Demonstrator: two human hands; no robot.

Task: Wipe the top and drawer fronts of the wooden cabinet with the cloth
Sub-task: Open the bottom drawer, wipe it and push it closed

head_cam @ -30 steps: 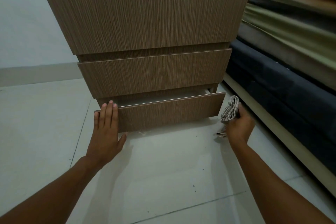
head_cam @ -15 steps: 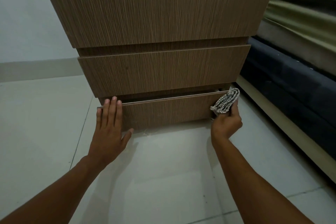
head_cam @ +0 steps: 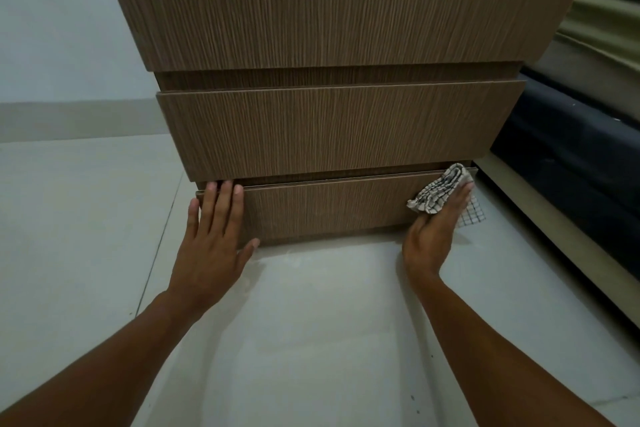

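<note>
Down low, the left hand (head_cam: 211, 236) lies flat and open against the left end of the bottom drawer (head_cam: 329, 210), fingers spread, their tips at its top edge, thumb at its lower edge; it grips nothing. The right hand (head_cam: 436, 232) presses the cloth (head_cam: 438, 192) against the drawer's right end, palm and straight fingers laid over it rather than curled round it. The cloth is bunched (pale, with dark check lines), and one corner sticks out past the drawer's right edge. A dark gap shows above the bottom drawer's top edge. Over it sit the middle drawer (head_cam: 339, 128) and a taller one (head_cam: 339, 0), all part of the wood-grain cabinet (head_cam: 329, 74) standing on the pale tiled floor (head_cam: 311, 322). To the right, a dark mattress (head_cam: 561, 163) runs alongside, just beside the cabinet.
</note>
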